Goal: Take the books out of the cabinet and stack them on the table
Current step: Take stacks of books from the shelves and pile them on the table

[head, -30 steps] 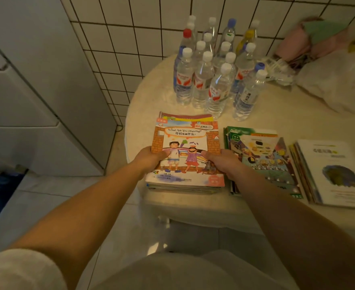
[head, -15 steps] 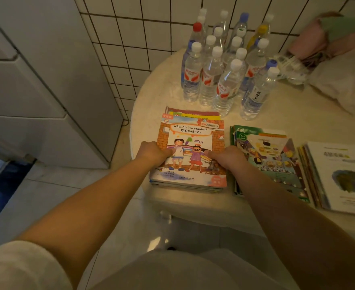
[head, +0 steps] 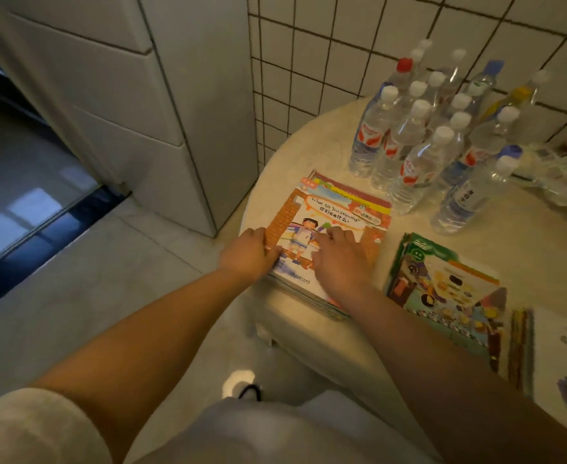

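A: Where are the books right now?

B: One stack of books (head: pixel 329 229) sits at the near-left edge of the round desk (head: pixel 308 142), its near corner reaching out to the rim or a little past it. The left hand (head: pixel 248 254) grips the stack's left edge, fingers curled over it. The right hand (head: pixel 340 262) lies flat and released on the top cover, pressing down rather than grasping.

A: Are there other stacks?

B: A second stack (head: pixel 449 293) lies just to the right, apart from the first, and a third, blurred pile (head: pixel 543 356) sits at the far right.

A: What could go wrong from here?

B: The stack is thin, glossy paperbacks, I judge, so if the hands push unevenly the upper books may slide off the lower ones. Being so close to the rim, a nudge toward the person could tip the stack onto the floor (head: pixel 91 279).

A: Anything behind it?

B: The water bottles (head: pixel 419 135) stand crowded just beyond the far edge. Shoving the stack too far back could knock the nearest ones over.

A: And the cabinet?

B: A white cabinet (head: pixel 161 105) stands left of the desk; I cannot tell whether books remain inside.
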